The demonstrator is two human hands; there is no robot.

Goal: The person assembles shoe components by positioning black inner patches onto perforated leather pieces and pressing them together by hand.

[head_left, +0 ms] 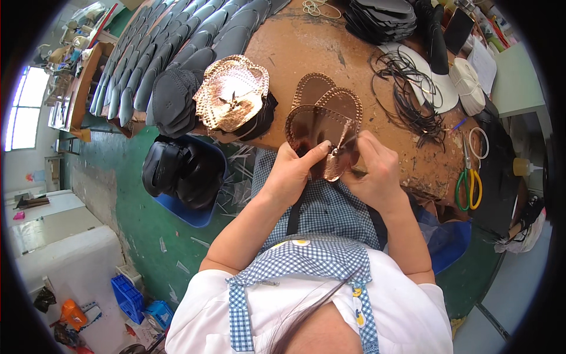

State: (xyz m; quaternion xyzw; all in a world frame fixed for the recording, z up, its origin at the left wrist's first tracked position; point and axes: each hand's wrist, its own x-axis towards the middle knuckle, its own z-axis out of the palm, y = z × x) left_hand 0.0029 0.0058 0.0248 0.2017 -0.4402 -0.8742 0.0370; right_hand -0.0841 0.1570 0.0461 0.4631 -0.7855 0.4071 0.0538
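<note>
In front of my body I hold a shiny copper-brown leather shoe piece (308,125) with stitch holes along its curved edge. My left hand (290,168) is closed on its near side, with the thumb pressed on a small gathered, dark-tied spot. My right hand (375,166) is at the right side of the piece, its fingers pinched together; what lies between them is too small to make out. Just beyond, two brown soles (345,101) with punched rims overlap on the worn wooden table (289,50), partly covered by the shoe piece.
Left of my hands stands a stack of copper leather pieces (231,88) beside dark grey ones (174,100). Rows of grey soles (194,35) fill the far left. Black laces (413,100) and scissors (469,180) lie right. A blue bin (194,215) holds black items below the table's edge.
</note>
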